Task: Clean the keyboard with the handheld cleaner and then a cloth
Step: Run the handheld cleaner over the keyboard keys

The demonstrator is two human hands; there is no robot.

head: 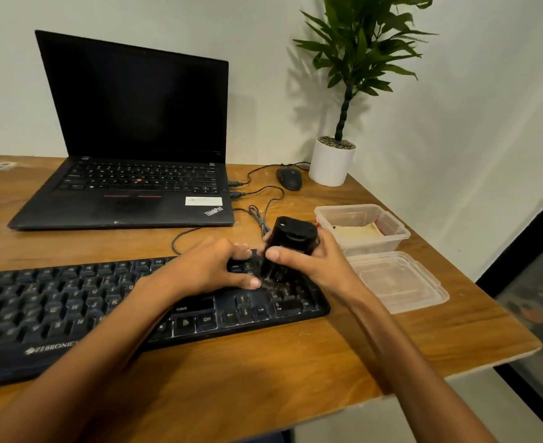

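**Far left, 9 o'clock:** long black plastic keyboard (72, 302), lying along the near side of the brown wooden desk (263, 362).

**Centre:** left hand (206, 270), fingers spread wide, pressing on the keys and holding nothing.

**Just at its 3 o'clock:** small black boxy handheld cleaner (291, 241), upright, nose down on the keys at the keyboard's right end. Gripped round its body by the right hand (315, 266).

**At 2 o'clock from there:** open clear plastic tub (372, 246) containing a folded pale cloth (356, 233), untouched. Clear lid (401, 282) just beside it, at 5 o'clock.

**Stage, as judged:** cleaner pass under way at the right end. Extent of rows already covered not determinable. Cloth wipe not yet begun.
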